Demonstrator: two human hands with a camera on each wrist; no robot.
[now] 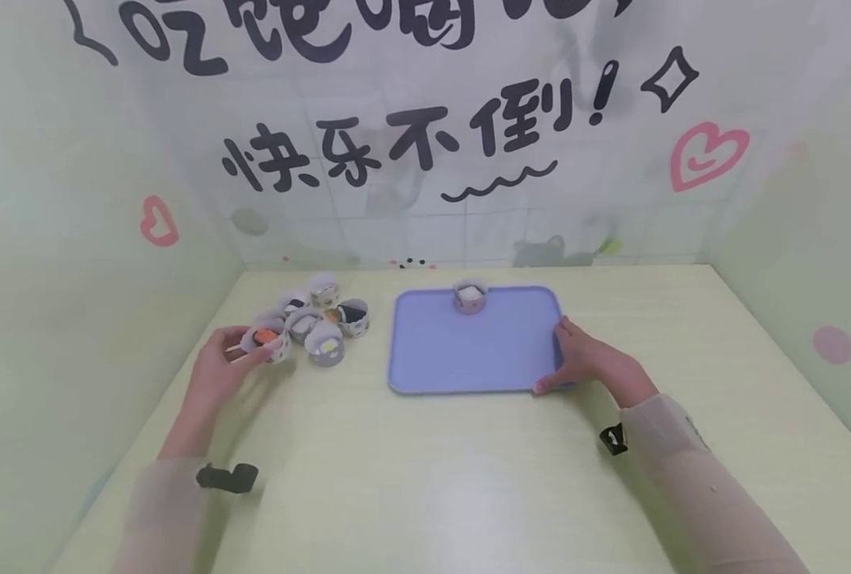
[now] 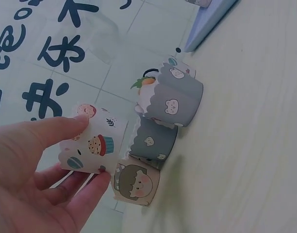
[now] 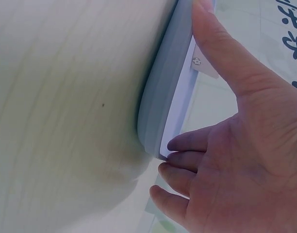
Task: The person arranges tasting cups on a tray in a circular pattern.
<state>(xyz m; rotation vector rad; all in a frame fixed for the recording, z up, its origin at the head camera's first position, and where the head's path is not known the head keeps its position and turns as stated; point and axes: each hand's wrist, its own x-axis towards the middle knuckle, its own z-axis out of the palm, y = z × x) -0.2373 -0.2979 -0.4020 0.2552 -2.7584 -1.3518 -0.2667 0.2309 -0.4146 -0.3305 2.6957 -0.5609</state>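
Observation:
My left hand point(image 1: 217, 367) pinches a white paper baking cup point(image 2: 102, 141) printed with cupcakes, thumb on one side and fingers on the other. Something orange point(image 1: 265, 336) sits inside it. Several similar cups are bunched just beyond and to its right, among them a grey cup point(image 2: 180, 99) with bear faces and a cup point(image 1: 327, 351) holding a pale and yellow piece. At the right end of a blue-purple tray point(image 1: 461, 351), my right hand point(image 1: 586, 359) rests spread against the rim, its thumb at the near edge and fingers along the side.
One pink-patterned cup point(image 1: 470, 304) with a white filling stands at the tray's far edge. Behind the pale wooden table point(image 1: 425, 478) rises a printed wall sheet point(image 1: 425, 231), with side walls to the left and right.

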